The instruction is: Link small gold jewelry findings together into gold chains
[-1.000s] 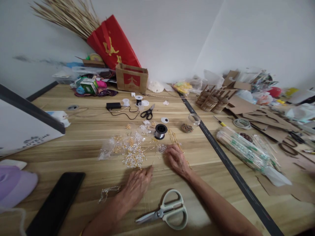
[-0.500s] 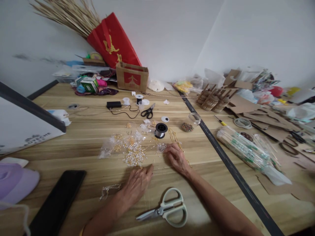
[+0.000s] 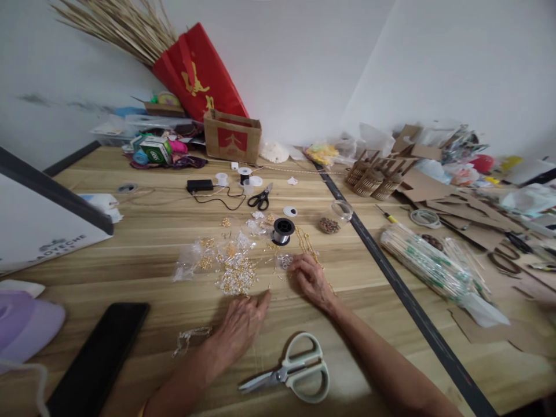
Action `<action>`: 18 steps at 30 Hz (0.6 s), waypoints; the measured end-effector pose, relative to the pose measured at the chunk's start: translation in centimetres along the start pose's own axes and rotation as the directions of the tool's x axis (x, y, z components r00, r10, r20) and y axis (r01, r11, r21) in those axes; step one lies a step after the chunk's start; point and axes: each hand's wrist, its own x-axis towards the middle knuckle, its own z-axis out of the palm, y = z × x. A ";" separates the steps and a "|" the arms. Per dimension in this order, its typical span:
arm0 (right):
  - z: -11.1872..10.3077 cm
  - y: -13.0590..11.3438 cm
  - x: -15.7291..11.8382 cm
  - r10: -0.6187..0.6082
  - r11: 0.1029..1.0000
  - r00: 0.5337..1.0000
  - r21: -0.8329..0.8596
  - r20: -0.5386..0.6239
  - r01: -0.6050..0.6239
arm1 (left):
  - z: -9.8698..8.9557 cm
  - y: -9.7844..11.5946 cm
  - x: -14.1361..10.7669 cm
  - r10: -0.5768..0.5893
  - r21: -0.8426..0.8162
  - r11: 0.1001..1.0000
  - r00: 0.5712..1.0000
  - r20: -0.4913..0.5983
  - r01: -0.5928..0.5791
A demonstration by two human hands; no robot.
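My left hand (image 3: 245,319) rests low over the table, fingers curled and drawn together. A tiny gold piece (image 3: 269,286) shows at its index fingertip. Just beyond lies a loose pile of clear and gold beads (image 3: 237,275). My right hand (image 3: 311,280) is closed, its fingertips beside a small clear bag of rings (image 3: 285,262); what it pinches, if anything, is too small to see. Behind that hand runs a gold chain (image 3: 307,242). A spool of fine wire (image 3: 284,231) stands past the bag. Pale-handled scissors (image 3: 299,370) lie nearer me, blades slightly apart.
A black phone (image 3: 102,356) and a beaded strand (image 3: 191,337) lie left. Black scissors (image 3: 260,198), a dish of beads (image 3: 329,225) and a paper bag (image 3: 233,138) are farther back. Wrapped sticks (image 3: 423,263) lie right of a dark strip (image 3: 391,269).
The whole view has shifted very slightly left. Both hands keep nearly the same place and pose beside the beads.
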 end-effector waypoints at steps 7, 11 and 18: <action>0.1 1.0 0.1 0.035 0.995 0.998 0.093 -0.059 -0.029 | -0.4 0.3 0.3 -0.026 0.043 0.999 0.998 0.055 0.024; 0.3 1.7 0.0 0.041 0.989 0.995 0.143 -0.089 -0.029 | -0.1 0.2 0.3 -0.014 0.066 0.998 0.999 0.049 0.011; 0.2 1.8 0.0 0.077 0.986 0.993 0.158 -0.091 -0.062 | 1.1 -0.5 0.2 0.022 0.072 0.997 1.000 0.022 -0.024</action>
